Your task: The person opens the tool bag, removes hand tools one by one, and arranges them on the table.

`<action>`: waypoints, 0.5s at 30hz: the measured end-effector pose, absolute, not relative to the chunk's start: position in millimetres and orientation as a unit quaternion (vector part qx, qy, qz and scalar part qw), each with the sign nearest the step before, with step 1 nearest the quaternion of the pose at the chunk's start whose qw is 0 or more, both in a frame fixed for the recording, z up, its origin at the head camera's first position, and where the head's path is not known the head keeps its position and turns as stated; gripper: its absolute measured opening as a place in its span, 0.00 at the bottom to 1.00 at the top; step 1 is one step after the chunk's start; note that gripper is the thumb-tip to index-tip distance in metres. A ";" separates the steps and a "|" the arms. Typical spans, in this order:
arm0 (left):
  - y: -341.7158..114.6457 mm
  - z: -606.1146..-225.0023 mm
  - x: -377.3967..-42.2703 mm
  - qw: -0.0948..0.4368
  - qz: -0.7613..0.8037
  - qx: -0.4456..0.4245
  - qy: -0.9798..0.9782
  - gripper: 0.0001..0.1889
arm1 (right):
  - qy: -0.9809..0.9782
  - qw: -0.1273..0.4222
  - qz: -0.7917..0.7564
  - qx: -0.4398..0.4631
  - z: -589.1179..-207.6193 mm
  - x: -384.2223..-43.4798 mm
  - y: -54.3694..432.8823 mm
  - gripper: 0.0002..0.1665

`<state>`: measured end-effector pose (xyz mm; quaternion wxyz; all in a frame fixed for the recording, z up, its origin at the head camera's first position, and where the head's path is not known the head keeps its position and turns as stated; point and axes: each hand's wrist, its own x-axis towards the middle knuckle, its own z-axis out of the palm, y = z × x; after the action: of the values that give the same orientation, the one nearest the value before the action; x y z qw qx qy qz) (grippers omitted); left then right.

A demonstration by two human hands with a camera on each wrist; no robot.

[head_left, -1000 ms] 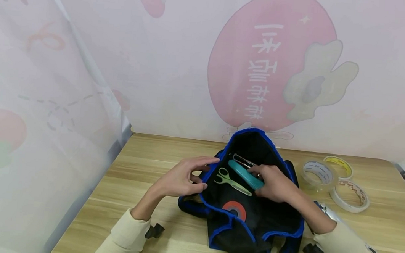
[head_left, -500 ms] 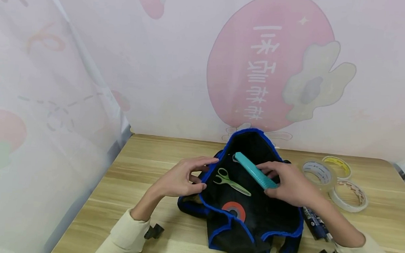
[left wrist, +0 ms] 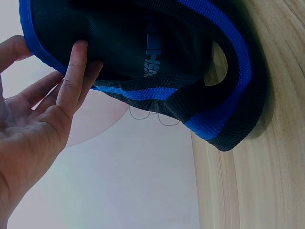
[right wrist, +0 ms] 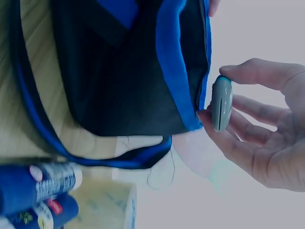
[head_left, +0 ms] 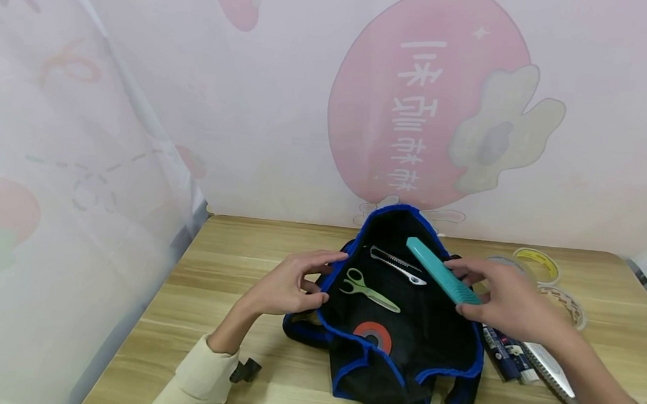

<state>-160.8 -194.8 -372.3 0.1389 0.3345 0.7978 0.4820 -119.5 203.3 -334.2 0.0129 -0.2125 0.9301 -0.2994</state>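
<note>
A black tool bag with blue trim gapes toward me on the table. My left hand holds its left rim; in the left wrist view, fingers lie against the bag's outer side. Over the bag's right side, my right hand pinches a long teal tool between thumb and fingers. The right wrist view shows the tool's grey slotted end; its exact kind is unclear. Inside the bag lie green scissors, a utility knife with a white end, and a red-and-grey ring.
Rolls of tape, one yellow-cored and one white, sit at the right, partly behind my right hand. Dark blue tubes and a spiral-bound notebook lie beside the bag. A printed curtain hangs behind the table.
My right hand has lifted the teal tool off the bag's contents and moved right with it, uncovering the utility knife. The left hand stays at the rim.
</note>
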 end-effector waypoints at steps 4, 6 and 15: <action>-194.8 -372.6 -160.8 0.139 0.483 0.334 0.797 0.39 | 0.928 0.014 -0.308 -0.206 -338.0 -115.4 218.4 0.41; -194.8 -372.7 -160.7 0.139 0.484 0.334 0.797 0.39 | 0.930 0.018 -0.309 -0.199 -339.9 -113.1 226.0 0.41; -194.7 -372.7 -160.6 0.138 0.483 0.336 0.797 0.39 | 0.937 0.016 -0.304 -0.171 -356.7 -105.2 259.6 0.42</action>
<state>-160.6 -194.7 -372.7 0.1375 0.3361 0.7969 0.4827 -105.2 259.6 -356.7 0.0162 -0.1707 0.9371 -0.3040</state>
